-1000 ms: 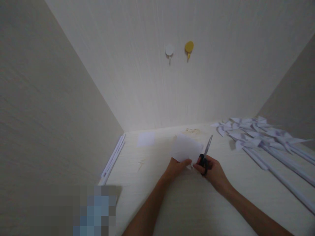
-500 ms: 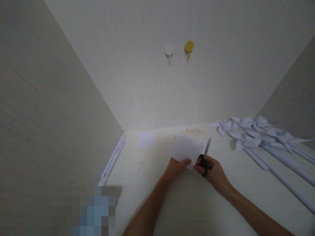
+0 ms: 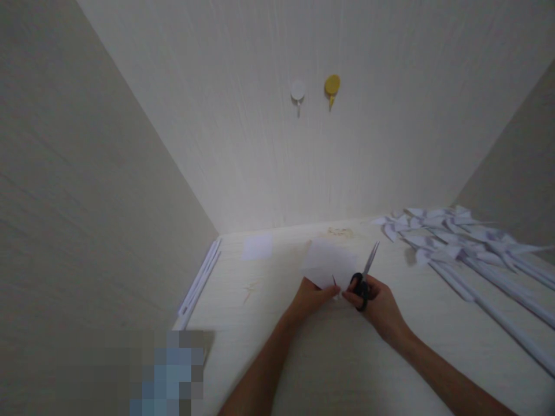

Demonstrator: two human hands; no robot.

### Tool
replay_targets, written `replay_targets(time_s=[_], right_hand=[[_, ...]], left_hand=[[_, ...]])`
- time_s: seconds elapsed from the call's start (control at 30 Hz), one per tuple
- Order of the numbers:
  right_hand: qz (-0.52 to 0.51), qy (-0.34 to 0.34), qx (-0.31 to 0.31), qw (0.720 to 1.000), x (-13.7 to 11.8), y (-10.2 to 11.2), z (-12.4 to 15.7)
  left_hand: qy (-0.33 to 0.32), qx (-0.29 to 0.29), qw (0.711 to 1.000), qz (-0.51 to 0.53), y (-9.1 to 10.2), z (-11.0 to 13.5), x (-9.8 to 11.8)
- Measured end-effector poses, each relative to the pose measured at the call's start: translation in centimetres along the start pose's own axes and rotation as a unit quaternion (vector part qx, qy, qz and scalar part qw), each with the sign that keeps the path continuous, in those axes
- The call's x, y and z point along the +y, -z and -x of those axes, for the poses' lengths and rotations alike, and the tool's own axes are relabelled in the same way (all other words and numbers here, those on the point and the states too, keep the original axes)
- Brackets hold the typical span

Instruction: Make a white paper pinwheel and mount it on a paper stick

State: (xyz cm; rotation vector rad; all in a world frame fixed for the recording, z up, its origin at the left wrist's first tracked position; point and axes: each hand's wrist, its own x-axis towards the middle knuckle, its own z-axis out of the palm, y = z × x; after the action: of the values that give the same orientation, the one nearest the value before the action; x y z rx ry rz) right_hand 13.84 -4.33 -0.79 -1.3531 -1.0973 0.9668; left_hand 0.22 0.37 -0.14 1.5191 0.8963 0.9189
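My left hand [image 3: 315,296] pinches the near corner of a white paper sheet [image 3: 328,261], with the thumb on top. A thin reddish strip, too small to name, shows by that thumb. Black-handled scissors [image 3: 359,286] are in my right hand [image 3: 376,301], their blades pointing up and away from me, slightly parted. The right thumb and a fingertip come close to the same paper corner; whether they touch it I cannot tell.
Several white paper pinwheels [image 3: 451,234] on rolled paper sticks lie at the right. More paper rolls [image 3: 200,280] run along the left edge. A small white paper square [image 3: 257,247] lies left of the sheet. White [image 3: 298,89] and yellow wall hooks [image 3: 332,85] hang on the wall behind.
The scissors have tilted slightly to the right and their blades look a little more parted. Both hands stay almost in place at the paper's corner.
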Motion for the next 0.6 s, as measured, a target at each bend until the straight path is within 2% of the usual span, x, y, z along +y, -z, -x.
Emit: replay_targets(time_s=[0.2, 0.6], right_hand=[[-0.003, 0.003, 0.005, 1.0, -0.11, -0.03, 0.05], [0.021, 0.06, 0.004, 0.998, -0.16, -0.21, 0.26]], left_hand=[[-0.01, -0.003, 1.0, -0.019, -0.02, 0.05, 0.04], [0.009, 0.013, 0.999, -0.03, -0.28, 0.31, 0.06]])
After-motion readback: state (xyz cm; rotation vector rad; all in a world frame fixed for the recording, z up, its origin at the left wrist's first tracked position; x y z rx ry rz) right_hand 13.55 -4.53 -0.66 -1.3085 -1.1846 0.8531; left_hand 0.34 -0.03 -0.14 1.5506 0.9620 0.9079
